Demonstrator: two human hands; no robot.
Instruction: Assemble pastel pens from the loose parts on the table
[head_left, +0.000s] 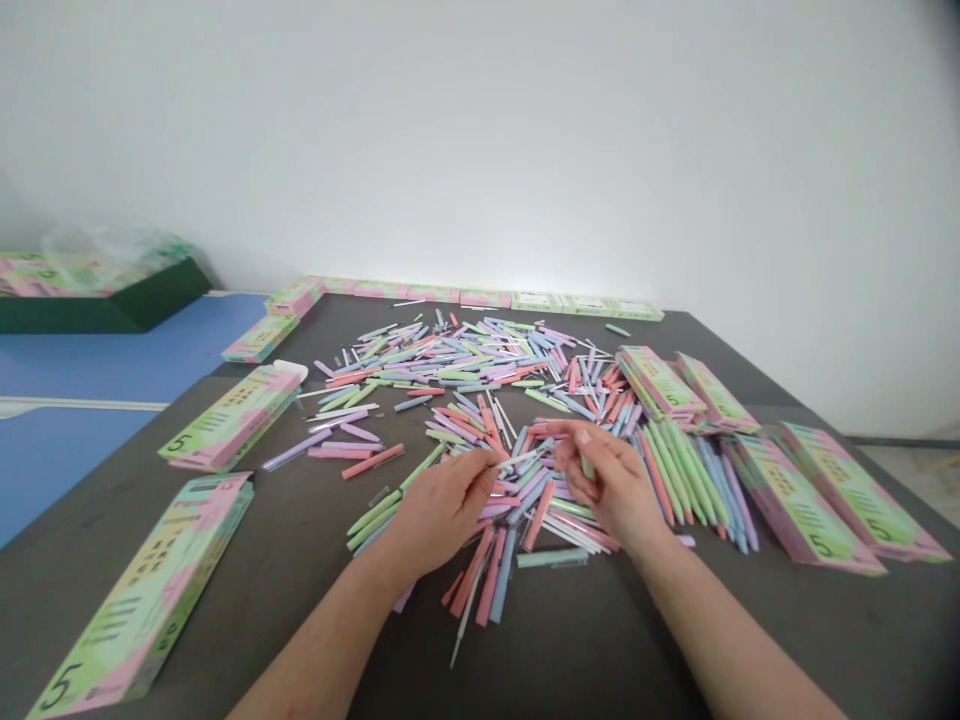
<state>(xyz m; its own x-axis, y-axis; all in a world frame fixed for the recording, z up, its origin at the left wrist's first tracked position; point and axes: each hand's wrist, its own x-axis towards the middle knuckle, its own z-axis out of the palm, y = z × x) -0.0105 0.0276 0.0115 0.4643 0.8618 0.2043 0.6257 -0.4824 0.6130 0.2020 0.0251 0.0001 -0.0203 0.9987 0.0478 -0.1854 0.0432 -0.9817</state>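
Left hand (439, 515) pinches a slim, seemingly pale-blue pen (521, 459).

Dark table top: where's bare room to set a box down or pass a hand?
Bare table top lies between the left-side boxes and the pastel pens, and at near right, below the right-side boxes. Crowded around the left hand and right hand, where pens pile up.

One left hand (442, 512), one right hand (611, 482), one green tray (112, 308), about fifteen boxes (142, 590), countless pens (450, 360).
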